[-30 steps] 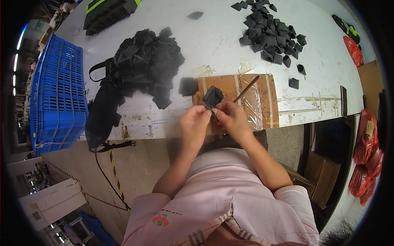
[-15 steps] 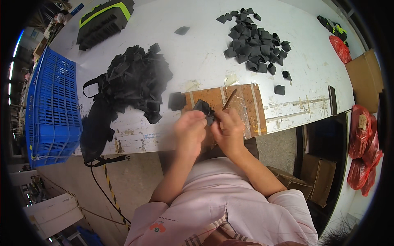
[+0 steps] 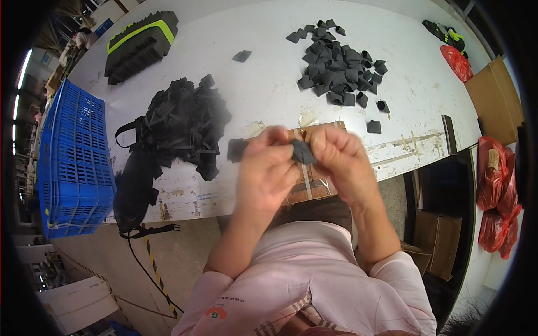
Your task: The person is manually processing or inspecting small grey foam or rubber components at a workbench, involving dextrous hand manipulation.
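Note:
Both hands are raised over the near edge of the white table, closed on one small black fabric piece (image 3: 303, 151). My left hand (image 3: 263, 171) pinches its left side, and my right hand (image 3: 346, 162) grips the right side. A brown tip shows above the piece by the right fingers; the rest of that slim tool is hidden. Below the hands lies a brown board (image 3: 297, 196), partly covered by them. A flat dark square (image 3: 235, 150) is beside my left hand. Farther left sits a heap of black fabric pieces (image 3: 188, 123); folded black pieces (image 3: 339, 70) form a pile at far right.
A blue plastic crate (image 3: 78, 173) stands at the left table edge. Dark stacked pieces with a yellow-green band (image 3: 140, 45) lie at the far left. On the right are a dark bar (image 3: 450, 134), a cardboard box (image 3: 493, 101) and red plastic bags (image 3: 493, 185).
My hands have come up and closer to the camera with the black piece. The brown tool, earlier sticking up from my right hand, is now mostly hidden. The view has shifted slightly.

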`<act>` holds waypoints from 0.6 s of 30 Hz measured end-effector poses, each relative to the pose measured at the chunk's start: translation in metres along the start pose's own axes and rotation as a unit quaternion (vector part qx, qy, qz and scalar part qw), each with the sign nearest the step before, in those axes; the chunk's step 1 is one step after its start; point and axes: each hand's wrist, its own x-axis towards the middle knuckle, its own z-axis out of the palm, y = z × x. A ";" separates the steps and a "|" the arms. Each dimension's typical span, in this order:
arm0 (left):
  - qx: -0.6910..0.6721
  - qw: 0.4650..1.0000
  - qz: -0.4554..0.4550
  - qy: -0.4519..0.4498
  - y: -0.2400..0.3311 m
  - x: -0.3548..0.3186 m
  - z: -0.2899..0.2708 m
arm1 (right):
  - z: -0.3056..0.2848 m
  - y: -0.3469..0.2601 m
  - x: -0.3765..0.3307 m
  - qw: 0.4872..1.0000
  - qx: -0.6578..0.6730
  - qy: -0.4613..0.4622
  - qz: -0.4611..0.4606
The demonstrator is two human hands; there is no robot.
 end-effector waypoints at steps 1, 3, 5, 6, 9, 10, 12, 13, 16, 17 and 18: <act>-0.206 0.963 -0.127 -0.121 0.007 0.004 0.003 | 0.002 -0.008 0.007 0.997 -0.061 -0.010 -0.045; -0.234 0.957 -0.129 -0.115 0.010 0.004 0.009 | -0.004 -0.012 0.025 0.998 -0.031 -0.053 -0.011; -0.144 0.984 -0.081 -0.065 0.003 0.009 -0.009 | -0.015 -0.001 0.031 0.996 -0.002 -0.090 0.021; -0.115 0.987 -0.096 -0.052 -0.002 0.008 -0.013 | -0.020 0.010 0.030 0.995 0.007 -0.098 0.026; 0.010 0.999 -0.036 0.004 -0.007 0.006 -0.011 | -0.027 0.021 0.032 0.997 -0.008 -0.075 0.017; 0.040 0.999 -0.028 0.015 -0.006 0.007 -0.010 | -0.027 0.021 0.033 0.997 -0.020 -0.077 0.011; -0.032 0.998 -0.058 -0.021 -0.004 0.010 -0.015 | -0.026 0.019 0.036 0.996 -0.031 -0.079 0.003; -0.104 0.989 -0.086 -0.055 -0.002 0.010 -0.014 | -0.025 0.015 0.037 0.996 -0.035 -0.087 -0.004; -0.153 0.983 -0.079 -0.056 -0.001 0.012 -0.009 | -0.022 0.011 0.040 0.995 -0.027 -0.101 0.003; -0.168 0.982 -0.070 -0.057 -0.002 0.011 -0.008 | -0.022 0.011 0.040 0.994 -0.016 -0.108 0.017; -0.167 0.982 -0.070 -0.058 -0.004 0.012 -0.009 | -0.026 0.020 0.042 0.992 -0.015 -0.120 0.021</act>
